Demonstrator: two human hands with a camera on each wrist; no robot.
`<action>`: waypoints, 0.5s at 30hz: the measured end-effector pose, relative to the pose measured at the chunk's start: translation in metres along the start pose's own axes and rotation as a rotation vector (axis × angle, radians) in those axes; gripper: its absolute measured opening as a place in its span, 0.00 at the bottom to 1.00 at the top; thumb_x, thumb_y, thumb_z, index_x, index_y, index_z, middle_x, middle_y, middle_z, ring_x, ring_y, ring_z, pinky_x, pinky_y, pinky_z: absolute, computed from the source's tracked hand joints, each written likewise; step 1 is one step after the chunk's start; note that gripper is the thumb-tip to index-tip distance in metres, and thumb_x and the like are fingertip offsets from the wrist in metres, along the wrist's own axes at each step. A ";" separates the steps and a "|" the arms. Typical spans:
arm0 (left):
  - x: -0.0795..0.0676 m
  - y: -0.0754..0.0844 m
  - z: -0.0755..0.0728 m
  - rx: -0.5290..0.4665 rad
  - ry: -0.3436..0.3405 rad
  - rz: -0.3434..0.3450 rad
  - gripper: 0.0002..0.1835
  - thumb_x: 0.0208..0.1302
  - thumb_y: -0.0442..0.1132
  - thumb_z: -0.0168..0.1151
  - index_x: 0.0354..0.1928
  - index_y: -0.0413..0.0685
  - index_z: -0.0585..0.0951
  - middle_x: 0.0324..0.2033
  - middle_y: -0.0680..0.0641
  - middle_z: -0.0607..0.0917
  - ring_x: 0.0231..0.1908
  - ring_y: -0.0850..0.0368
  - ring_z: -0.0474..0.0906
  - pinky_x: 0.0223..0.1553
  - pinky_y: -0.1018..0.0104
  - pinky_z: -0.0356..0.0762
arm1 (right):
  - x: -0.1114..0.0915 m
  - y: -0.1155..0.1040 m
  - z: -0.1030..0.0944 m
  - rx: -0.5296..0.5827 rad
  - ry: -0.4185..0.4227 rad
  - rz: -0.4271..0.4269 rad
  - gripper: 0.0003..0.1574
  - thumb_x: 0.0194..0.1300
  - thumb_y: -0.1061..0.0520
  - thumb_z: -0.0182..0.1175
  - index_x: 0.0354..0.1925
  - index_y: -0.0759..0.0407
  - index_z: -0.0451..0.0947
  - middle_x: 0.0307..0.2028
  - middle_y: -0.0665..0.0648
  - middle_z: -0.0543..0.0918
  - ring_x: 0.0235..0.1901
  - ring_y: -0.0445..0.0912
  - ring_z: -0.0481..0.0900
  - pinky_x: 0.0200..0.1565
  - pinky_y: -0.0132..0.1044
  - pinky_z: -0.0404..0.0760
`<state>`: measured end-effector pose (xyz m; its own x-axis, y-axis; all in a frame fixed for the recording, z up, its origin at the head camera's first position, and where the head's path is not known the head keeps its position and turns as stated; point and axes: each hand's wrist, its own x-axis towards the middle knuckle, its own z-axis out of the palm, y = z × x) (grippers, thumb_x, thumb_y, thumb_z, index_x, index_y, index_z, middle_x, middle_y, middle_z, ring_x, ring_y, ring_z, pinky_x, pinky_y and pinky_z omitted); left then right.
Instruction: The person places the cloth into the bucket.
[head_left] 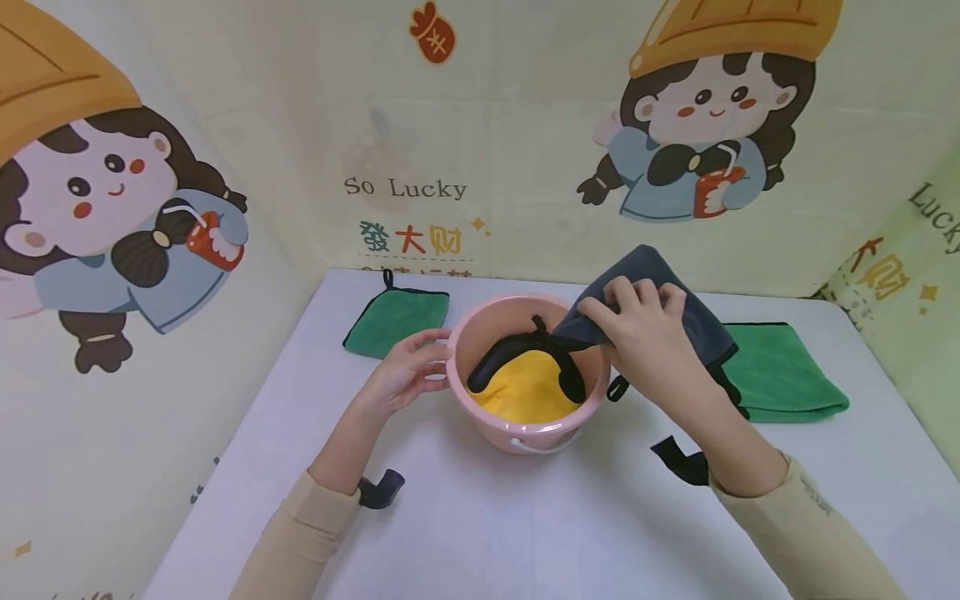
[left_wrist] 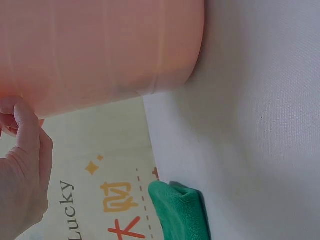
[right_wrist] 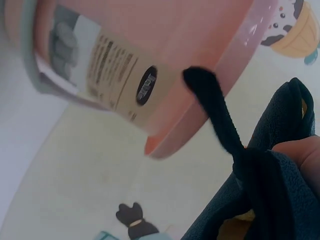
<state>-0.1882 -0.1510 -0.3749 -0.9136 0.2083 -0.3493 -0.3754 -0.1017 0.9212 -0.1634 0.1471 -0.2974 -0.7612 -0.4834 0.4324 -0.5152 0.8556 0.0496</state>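
A pink bucket [head_left: 491,421] stands upright in the middle of the table, with a yellow cloth [head_left: 528,387] edged in black inside. My left hand [head_left: 408,371] touches the bucket's outer left side near the rim, its fingers spread; in the left wrist view part of that hand is cut off. Over the bucket's right rim, my right hand [head_left: 643,325] grips a folded dark blue cloth [head_left: 637,265] with black trim. The right wrist view shows the thumb [right_wrist: 302,152] on this cloth and a black strip [right_wrist: 212,102] hanging beside the bucket.
One green cloth [head_left: 397,321] lies to the bucket's left, its black loop toward the back. Another, larger green cloth [head_left: 787,371] lies folded at the right, partly behind the dark cloth. A printed curtain [head_left: 517,167] borders the back of the white table [head_left: 525,525].
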 end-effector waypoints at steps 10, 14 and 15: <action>-0.001 0.002 -0.001 0.035 -0.022 0.024 0.27 0.60 0.39 0.60 0.61 0.45 0.65 0.50 0.42 0.73 0.42 0.49 0.77 0.42 0.57 0.79 | 0.026 -0.020 0.010 -0.012 -0.107 -0.069 0.31 0.47 0.58 0.71 0.49 0.47 0.70 0.43 0.62 0.69 0.45 0.59 0.63 0.49 0.60 0.58; -0.001 0.002 -0.002 0.046 -0.038 0.032 0.27 0.60 0.38 0.60 0.61 0.44 0.65 0.49 0.41 0.74 0.41 0.50 0.78 0.42 0.58 0.79 | 0.031 -0.025 0.020 -0.002 -0.142 -0.108 0.30 0.49 0.60 0.69 0.50 0.46 0.70 0.42 0.60 0.69 0.44 0.57 0.64 0.49 0.58 0.59; -0.002 0.002 -0.002 0.048 -0.042 0.033 0.27 0.60 0.38 0.59 0.61 0.44 0.65 0.49 0.41 0.74 0.41 0.50 0.78 0.41 0.58 0.79 | 0.032 -0.027 0.023 -0.001 -0.152 -0.118 0.30 0.50 0.61 0.68 0.50 0.46 0.70 0.42 0.60 0.69 0.44 0.57 0.64 0.50 0.58 0.59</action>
<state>-0.1881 -0.1539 -0.3725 -0.9176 0.2460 -0.3122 -0.3364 -0.0623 0.9397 -0.1833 0.1043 -0.3057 -0.7464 -0.6024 0.2829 -0.6039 0.7917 0.0925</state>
